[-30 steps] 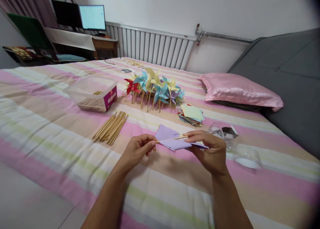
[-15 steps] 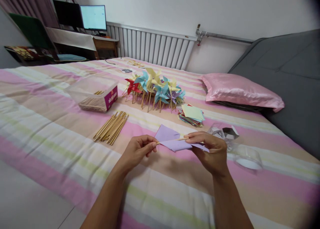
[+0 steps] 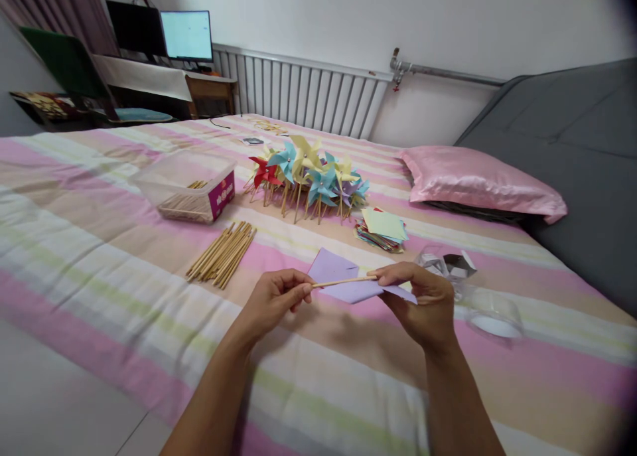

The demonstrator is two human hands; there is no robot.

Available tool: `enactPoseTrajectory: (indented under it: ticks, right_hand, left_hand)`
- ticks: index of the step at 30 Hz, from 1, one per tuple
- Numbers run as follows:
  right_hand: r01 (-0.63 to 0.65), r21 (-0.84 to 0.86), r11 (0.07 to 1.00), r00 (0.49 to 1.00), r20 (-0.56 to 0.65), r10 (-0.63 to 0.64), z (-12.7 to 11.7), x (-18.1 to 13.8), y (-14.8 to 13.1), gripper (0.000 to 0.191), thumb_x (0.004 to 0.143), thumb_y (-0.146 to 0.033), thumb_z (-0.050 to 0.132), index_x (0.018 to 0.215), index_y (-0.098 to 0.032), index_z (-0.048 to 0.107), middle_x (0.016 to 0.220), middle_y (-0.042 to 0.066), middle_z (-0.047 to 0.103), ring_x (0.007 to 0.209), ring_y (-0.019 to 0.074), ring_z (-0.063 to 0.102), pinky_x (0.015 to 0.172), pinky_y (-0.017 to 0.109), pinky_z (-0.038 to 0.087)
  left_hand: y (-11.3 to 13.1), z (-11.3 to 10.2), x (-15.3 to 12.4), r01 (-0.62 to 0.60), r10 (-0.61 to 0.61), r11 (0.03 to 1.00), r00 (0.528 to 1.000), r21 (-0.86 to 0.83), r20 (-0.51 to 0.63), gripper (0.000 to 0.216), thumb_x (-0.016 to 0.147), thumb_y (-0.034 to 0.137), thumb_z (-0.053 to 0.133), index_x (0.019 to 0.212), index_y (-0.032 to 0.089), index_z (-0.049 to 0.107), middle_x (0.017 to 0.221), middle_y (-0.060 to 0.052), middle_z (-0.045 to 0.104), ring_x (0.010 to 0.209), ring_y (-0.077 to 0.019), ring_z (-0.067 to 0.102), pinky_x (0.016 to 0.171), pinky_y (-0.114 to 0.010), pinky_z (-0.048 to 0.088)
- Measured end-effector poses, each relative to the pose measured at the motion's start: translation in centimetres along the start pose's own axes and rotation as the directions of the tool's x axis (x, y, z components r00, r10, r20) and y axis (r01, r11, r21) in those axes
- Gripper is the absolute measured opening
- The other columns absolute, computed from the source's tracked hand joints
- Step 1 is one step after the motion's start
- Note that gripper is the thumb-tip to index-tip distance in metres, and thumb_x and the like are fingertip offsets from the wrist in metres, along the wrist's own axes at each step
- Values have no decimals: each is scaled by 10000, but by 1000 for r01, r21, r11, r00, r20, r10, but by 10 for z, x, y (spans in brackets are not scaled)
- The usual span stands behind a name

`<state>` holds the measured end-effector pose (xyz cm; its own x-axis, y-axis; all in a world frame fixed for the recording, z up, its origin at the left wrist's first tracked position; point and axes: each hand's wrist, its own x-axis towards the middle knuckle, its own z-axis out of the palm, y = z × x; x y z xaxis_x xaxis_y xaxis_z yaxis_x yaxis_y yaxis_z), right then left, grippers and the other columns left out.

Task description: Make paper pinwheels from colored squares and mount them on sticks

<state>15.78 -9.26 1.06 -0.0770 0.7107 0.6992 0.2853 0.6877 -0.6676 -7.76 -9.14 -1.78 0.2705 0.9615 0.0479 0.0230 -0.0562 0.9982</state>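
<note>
A thin wooden stick [image 3: 343,282] runs nearly level between my two hands. My left hand [image 3: 281,300] pinches its left end between thumb and fingers. The other end lies in my right hand [image 3: 415,300], whose fingers are closed on the stick and on a lilac paper pinwheel [image 3: 333,266]. The paper's cut flaps spread out behind and below the stick. Its centre is partly covered by my right fingers, so how stick and paper are joined there is hidden.
Beyond my hands stand several finished pinwheels [image 3: 308,170]. Loose sticks [image 3: 222,253] lie left, near a clear plastic box [image 3: 184,184] of sticks. A stack of coloured paper [image 3: 383,227] and clear containers [image 3: 492,313] are on the right, a pink pillow [image 3: 478,180] farther back.
The right end of the stick and my right hand have shifted slightly to the right, and the lilac paper has tilted a little. My left hand has hardly moved.
</note>
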Motion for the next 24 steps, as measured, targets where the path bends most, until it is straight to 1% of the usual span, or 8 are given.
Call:
enactPoseTrajectory:
  ticks: [8,14,19,24]
  right_hand:
    - [-34,8,999,999,34,34,-2,-2,0,199,667,-99,760,741,-225,625,754,-2,695,750,171,700,647,239,544]
    - [-3,-50,999,1000,26,4,-1,-2,-1,187,680,-133,765,738,-223,611,719,-12,665,721,153,675,656,241,527]
    - [11,-62,998,1000,13,-10,2,-1,-4,199,678,-142,767,745,-223,598,713,-19,650,700,134,656,613,209,517]
    - [-7,-74,997,1000,13,8,4,-1,-5,196,697,-142,751,749,-225,581,734,-24,653,723,133,657,637,214,514]
  left_hand:
    - [2,-2,-1,-12,13,999,1000,41,-6,244,803,350,636,848,117,695,611,9,555,513,-62,420,482,-182,308]
    - [3,-1,-2,-7,7,999,1000,50,-1,252,790,349,641,856,111,693,618,0,562,511,-71,431,486,-192,312]
    - [4,-2,-2,-10,10,997,1000,71,2,240,791,350,634,817,117,684,590,11,539,512,-73,418,489,-194,296]
    - [6,1,-1,10,-13,995,1000,102,28,221,801,333,602,829,126,674,636,0,576,564,-94,467,534,-209,337]
